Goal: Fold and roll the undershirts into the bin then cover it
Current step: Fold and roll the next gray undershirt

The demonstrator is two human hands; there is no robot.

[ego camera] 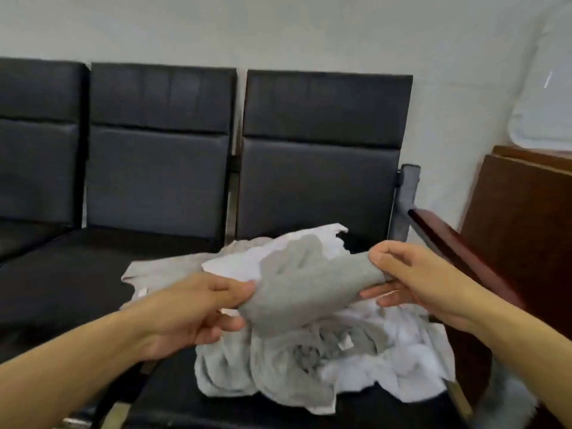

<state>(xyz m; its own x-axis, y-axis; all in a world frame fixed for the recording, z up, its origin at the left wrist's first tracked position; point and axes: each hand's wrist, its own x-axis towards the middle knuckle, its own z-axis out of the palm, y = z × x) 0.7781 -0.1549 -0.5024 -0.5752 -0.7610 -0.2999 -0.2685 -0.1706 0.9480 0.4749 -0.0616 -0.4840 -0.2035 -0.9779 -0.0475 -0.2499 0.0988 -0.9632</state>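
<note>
A grey undershirt (305,281) hangs between my two hands above a loose heap of white and grey undershirts (309,366) on the right-hand black seat. My left hand (198,308) pinches the shirt's lower left end between thumb and fingers. My right hand (411,274) grips its upper right end, thumb on top. A white shirt (247,258) lies behind the grey one. No bin or lid shows in this view.
A row of three black padded seats (161,181) stands against a white wall. A wooden armrest (458,243) and a brown wooden cabinet (523,218) stand at the right. A pale translucent plastic object (544,97) stands on top of the cabinet.
</note>
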